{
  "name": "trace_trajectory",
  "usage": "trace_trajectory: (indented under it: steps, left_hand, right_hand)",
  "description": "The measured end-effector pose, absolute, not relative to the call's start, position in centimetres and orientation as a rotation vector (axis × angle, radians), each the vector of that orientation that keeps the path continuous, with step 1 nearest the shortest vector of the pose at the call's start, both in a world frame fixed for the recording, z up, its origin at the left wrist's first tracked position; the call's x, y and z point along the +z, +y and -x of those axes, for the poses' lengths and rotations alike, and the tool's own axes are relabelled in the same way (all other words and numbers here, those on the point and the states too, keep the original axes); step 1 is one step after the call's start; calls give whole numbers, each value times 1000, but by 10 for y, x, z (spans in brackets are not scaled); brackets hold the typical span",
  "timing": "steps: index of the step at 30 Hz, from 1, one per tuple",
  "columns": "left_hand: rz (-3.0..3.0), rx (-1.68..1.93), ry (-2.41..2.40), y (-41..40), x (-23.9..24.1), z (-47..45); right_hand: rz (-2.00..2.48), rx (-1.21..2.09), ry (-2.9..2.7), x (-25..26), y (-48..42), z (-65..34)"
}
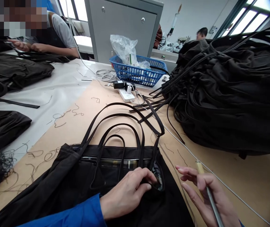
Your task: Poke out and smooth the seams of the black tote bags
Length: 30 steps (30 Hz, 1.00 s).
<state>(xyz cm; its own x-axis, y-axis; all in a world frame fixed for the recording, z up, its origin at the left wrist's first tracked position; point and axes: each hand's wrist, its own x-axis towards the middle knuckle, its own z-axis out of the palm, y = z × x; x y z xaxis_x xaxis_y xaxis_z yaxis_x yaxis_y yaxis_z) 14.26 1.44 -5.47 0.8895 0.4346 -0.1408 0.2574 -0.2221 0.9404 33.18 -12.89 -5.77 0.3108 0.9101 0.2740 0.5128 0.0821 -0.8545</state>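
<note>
A black bag (78, 189) lies before me, its long straps (123, 116) looping up from the top edge. A silver zipper (116, 158) runs across it, with plaid cloth showing beneath. My left hand (127, 192) pinches the black fabric at the bag's right side, beside a small opening with patterned lining (157, 176). To the right of the bag, my right hand (208, 195) holds a slim tool (211, 201) with a pale wooden part and a metal shaft. That hand's thumb and forefinger are apart, and the tool rests among the other fingers.
A large heap of black bags (229, 94) fills the right side. Behind stand a blue basket (139, 74) and a power strip (126, 94) with plugs. A white cord (222, 183) crosses the table. Loose threads (61, 119) lie at left; another person (54, 41) sits beyond.
</note>
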Motion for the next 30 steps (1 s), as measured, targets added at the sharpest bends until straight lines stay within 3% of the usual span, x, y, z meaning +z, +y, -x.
trace_trajectory:
  steps: [9,20,30]
  left_hand:
    - [-1657,182,517,16,-54,-148]
    - [-1128,47,607,23,-49,-152]
    - [-1220,41,633,22,-51,-157]
  right_hand:
    - [1500,408,-1671,-67,-125,-318]
    - [1340,642,-1446,-78,-97,-315]
    - [1451,610,-1431,-71,-92,-313]
